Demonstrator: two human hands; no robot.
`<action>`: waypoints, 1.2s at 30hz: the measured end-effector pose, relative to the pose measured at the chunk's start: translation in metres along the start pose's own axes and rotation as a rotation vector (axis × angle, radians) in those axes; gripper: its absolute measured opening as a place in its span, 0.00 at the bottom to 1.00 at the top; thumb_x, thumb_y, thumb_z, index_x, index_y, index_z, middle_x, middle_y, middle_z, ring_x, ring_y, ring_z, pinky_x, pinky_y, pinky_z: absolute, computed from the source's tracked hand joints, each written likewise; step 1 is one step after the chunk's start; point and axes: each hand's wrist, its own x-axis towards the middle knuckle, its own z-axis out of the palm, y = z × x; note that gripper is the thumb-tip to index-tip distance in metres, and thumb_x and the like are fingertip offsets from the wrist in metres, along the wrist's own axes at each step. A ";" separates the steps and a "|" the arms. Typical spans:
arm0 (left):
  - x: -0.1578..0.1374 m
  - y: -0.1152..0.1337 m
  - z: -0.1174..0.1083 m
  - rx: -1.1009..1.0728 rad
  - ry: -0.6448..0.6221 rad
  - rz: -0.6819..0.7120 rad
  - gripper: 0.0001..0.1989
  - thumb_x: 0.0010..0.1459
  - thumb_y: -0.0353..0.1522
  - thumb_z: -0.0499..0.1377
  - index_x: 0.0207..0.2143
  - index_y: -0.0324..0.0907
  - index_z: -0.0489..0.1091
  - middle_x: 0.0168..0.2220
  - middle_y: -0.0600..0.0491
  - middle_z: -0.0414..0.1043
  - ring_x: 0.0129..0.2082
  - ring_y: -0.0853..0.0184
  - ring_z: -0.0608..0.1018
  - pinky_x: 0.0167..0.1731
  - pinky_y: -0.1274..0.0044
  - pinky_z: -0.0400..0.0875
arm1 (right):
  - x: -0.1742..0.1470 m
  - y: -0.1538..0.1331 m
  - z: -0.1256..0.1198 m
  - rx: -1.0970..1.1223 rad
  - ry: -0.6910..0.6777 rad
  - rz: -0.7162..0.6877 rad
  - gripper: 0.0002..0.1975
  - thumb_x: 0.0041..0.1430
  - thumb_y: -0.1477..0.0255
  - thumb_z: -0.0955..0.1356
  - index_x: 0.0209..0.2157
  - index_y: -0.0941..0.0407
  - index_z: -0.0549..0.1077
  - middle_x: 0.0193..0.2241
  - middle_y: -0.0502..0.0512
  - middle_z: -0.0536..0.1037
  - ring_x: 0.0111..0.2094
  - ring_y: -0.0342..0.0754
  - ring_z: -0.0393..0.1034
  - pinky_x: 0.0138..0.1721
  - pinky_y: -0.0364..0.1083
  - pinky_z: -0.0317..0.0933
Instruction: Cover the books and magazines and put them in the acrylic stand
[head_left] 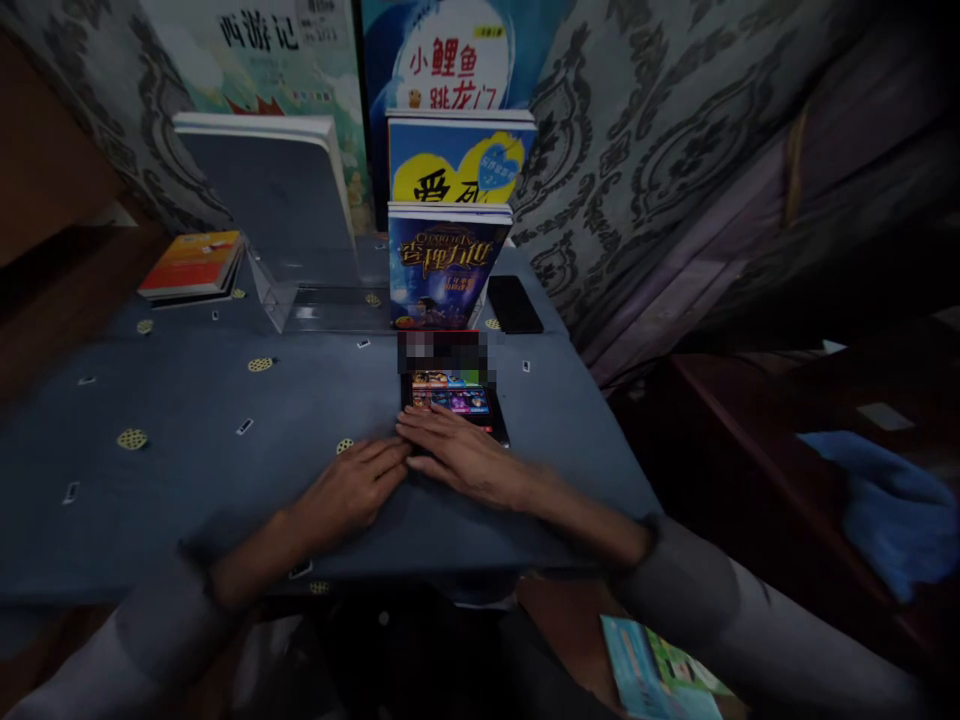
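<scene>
My right hand (465, 455) lies palm down, fingers stretched out, over the near part of a flat dark rectangular thing (450, 400). Rows of small bright pictures show on it, and its far end is pixelated; I cannot tell whether it is a book or a screen. My left hand (364, 482) rests palm down on the blue patterned tablecloth (202, 480), fingers together and fairly straight. Its fingertips come up against those of the right hand. Just beyond the dark thing stands a dark blue book (442, 270) with gold lettering.
Behind it, a yellow and blue book (461, 160) stands in a clear acrylic stand (337, 310), with a large grey-backed book (277, 190) to its left. A black phone (515, 304) lies right; orange-covered books (193, 265) lie left. Blue cloth (885, 500) hangs at far right.
</scene>
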 end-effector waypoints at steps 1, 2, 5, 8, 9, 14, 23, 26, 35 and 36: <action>0.000 0.000 0.000 -0.006 0.000 -0.001 0.20 0.65 0.22 0.50 0.55 0.36 0.71 0.50 0.41 0.78 0.53 0.58 0.78 0.51 0.66 0.76 | 0.005 0.006 -0.002 0.003 -0.003 -0.003 0.23 0.73 0.61 0.61 0.64 0.55 0.67 0.65 0.61 0.68 0.69 0.52 0.57 0.70 0.61 0.51; 0.001 0.000 0.000 -0.012 0.002 -0.001 0.20 0.65 0.22 0.49 0.56 0.36 0.70 0.51 0.41 0.78 0.54 0.58 0.78 0.51 0.66 0.76 | 0.010 0.012 -0.003 0.001 -0.004 -0.005 0.23 0.73 0.62 0.60 0.63 0.55 0.68 0.65 0.60 0.68 0.69 0.52 0.57 0.70 0.62 0.50; 0.001 0.001 0.000 -0.007 0.028 0.003 0.22 0.63 0.20 0.48 0.57 0.36 0.70 0.53 0.41 0.78 0.55 0.59 0.78 0.50 0.67 0.76 | 0.029 0.035 -0.007 -0.018 -0.007 -0.005 0.23 0.73 0.63 0.61 0.63 0.57 0.68 0.66 0.63 0.66 0.70 0.53 0.54 0.70 0.63 0.49; 0.000 0.000 0.002 0.003 0.038 0.000 0.23 0.62 0.19 0.48 0.57 0.36 0.70 0.54 0.42 0.77 0.55 0.60 0.78 0.51 0.67 0.76 | 0.051 0.058 -0.012 -0.073 0.001 0.023 0.24 0.73 0.64 0.61 0.65 0.56 0.65 0.68 0.62 0.63 0.70 0.54 0.52 0.70 0.63 0.49; 0.000 0.000 0.002 0.003 0.033 -0.005 0.24 0.63 0.20 0.48 0.57 0.37 0.70 0.54 0.42 0.77 0.55 0.60 0.79 0.52 0.67 0.76 | 0.058 0.064 -0.014 -0.101 0.008 0.045 0.24 0.73 0.64 0.61 0.66 0.56 0.64 0.68 0.62 0.62 0.71 0.54 0.52 0.70 0.63 0.49; 0.001 0.001 0.001 -0.002 0.043 -0.030 0.22 0.65 0.22 0.49 0.57 0.40 0.71 0.55 0.44 0.77 0.55 0.62 0.79 0.53 0.68 0.76 | 0.083 0.078 -0.021 -0.207 0.024 0.155 0.28 0.71 0.68 0.63 0.67 0.66 0.61 0.69 0.71 0.59 0.71 0.57 0.49 0.71 0.61 0.46; 0.002 0.005 0.002 -0.034 0.068 -0.086 0.21 0.63 0.21 0.50 0.54 0.41 0.73 0.54 0.44 0.78 0.53 0.61 0.80 0.52 0.68 0.77 | 0.011 0.036 0.001 -0.103 0.046 -0.025 0.24 0.73 0.65 0.61 0.66 0.57 0.64 0.67 0.63 0.64 0.71 0.52 0.51 0.70 0.61 0.49; -0.001 0.004 0.007 -0.035 0.075 -0.094 0.21 0.63 0.21 0.50 0.54 0.41 0.74 0.54 0.44 0.78 0.54 0.61 0.80 0.52 0.67 0.77 | -0.023 0.016 0.005 -0.073 0.036 -0.030 0.27 0.72 0.64 0.63 0.67 0.59 0.61 0.68 0.64 0.61 0.71 0.52 0.50 0.71 0.61 0.47; 0.009 -0.007 -0.006 -0.124 0.062 -0.052 0.21 0.65 0.23 0.51 0.58 0.42 0.70 0.53 0.46 0.78 0.52 0.62 0.80 0.52 0.67 0.77 | -0.060 0.011 -0.003 0.017 0.157 0.055 0.24 0.73 0.61 0.61 0.64 0.54 0.66 0.66 0.60 0.67 0.69 0.51 0.57 0.69 0.60 0.54; 0.013 -0.009 -0.006 -0.121 0.061 -0.068 0.21 0.67 0.25 0.51 0.59 0.42 0.69 0.54 0.46 0.77 0.53 0.62 0.80 0.53 0.66 0.76 | -0.059 0.019 -0.005 -0.002 0.229 0.094 0.23 0.73 0.61 0.60 0.64 0.54 0.66 0.66 0.61 0.67 0.69 0.52 0.58 0.68 0.61 0.54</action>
